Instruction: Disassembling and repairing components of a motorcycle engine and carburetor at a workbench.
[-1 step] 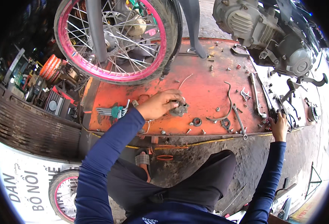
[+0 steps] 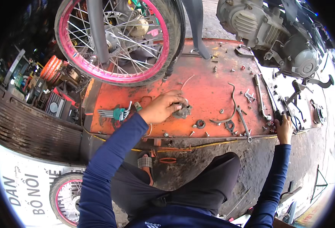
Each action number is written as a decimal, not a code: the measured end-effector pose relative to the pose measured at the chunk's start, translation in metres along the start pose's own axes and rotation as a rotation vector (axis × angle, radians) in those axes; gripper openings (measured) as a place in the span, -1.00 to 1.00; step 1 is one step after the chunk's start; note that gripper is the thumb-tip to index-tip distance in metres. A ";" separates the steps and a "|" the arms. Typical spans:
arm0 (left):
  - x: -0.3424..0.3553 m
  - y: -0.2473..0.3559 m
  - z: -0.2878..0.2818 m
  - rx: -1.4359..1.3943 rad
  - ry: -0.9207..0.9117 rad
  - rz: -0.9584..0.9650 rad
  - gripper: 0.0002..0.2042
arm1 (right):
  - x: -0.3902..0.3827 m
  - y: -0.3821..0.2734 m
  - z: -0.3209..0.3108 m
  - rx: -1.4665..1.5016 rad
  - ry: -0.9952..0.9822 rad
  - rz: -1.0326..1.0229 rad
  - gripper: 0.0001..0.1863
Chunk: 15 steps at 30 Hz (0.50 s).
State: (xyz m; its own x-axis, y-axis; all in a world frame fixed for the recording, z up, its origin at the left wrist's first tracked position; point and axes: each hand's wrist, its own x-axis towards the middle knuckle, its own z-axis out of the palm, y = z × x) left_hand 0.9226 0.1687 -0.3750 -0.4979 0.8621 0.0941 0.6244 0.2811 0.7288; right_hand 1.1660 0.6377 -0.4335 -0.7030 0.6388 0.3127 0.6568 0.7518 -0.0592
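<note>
My left hand (image 2: pixel 161 108) is closed round a small, grimy grey metal part (image 2: pixel 182 111), low over the red metal bench (image 2: pixel 209 91). The fingers cover the part's upper side, so its kind is unclear. Far to the right, my right hand (image 2: pixel 284 128) reaches the bench's near right corner, among dark cables and slim tools. Its thumb and fingers are closed by something dark that I cannot make out. Left of it lie a combination wrench (image 2: pixel 244 123), a long socket handle (image 2: pixel 261 97) and a bent metal lever (image 2: pixel 232 102). A black ring (image 2: pixel 200 124) sits between the hands.
A pink-rimmed motorcycle wheel (image 2: pixel 167 57) overhangs the bench's far left. At the upper right hangs a motorcycle engine (image 2: pixel 258 28) with a foot lever below. A teal-held hex key set (image 2: pixel 119 114) lies left of my left hand. Loose bolts and a C-shaped clamp (image 2: pixel 244 51) are scattered about.
My left hand and forearm have shifted very slightly to the right, with the grey part still held. The right hand stays in place.
</note>
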 end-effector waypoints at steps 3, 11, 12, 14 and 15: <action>-0.005 0.012 0.025 -0.001 0.149 -0.063 -0.75 | -0.005 0.001 -0.004 -0.091 0.124 -0.040 -0.75; -0.014 0.021 0.055 0.187 0.308 -0.067 -0.38 | -0.139 0.016 -0.059 0.555 0.158 0.080 -0.74; -0.010 0.020 0.061 0.277 0.391 -0.123 -0.43 | -0.162 0.014 -0.062 0.710 0.070 0.190 -0.74; -0.004 0.006 0.065 0.198 0.482 -0.111 -0.49 | -0.197 -0.006 -0.061 1.108 -0.090 0.218 -0.78; -0.001 0.000 0.066 0.118 0.575 -0.103 -0.54 | -0.206 -0.023 -0.059 1.228 -0.142 0.245 -0.77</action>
State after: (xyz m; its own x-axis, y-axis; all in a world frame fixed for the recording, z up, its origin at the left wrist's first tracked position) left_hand 0.9628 0.1954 -0.4201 -0.7851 0.4702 0.4031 0.6016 0.4244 0.6767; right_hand 1.3118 0.4791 -0.4409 -0.6720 0.7373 0.0694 0.1407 0.2191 -0.9655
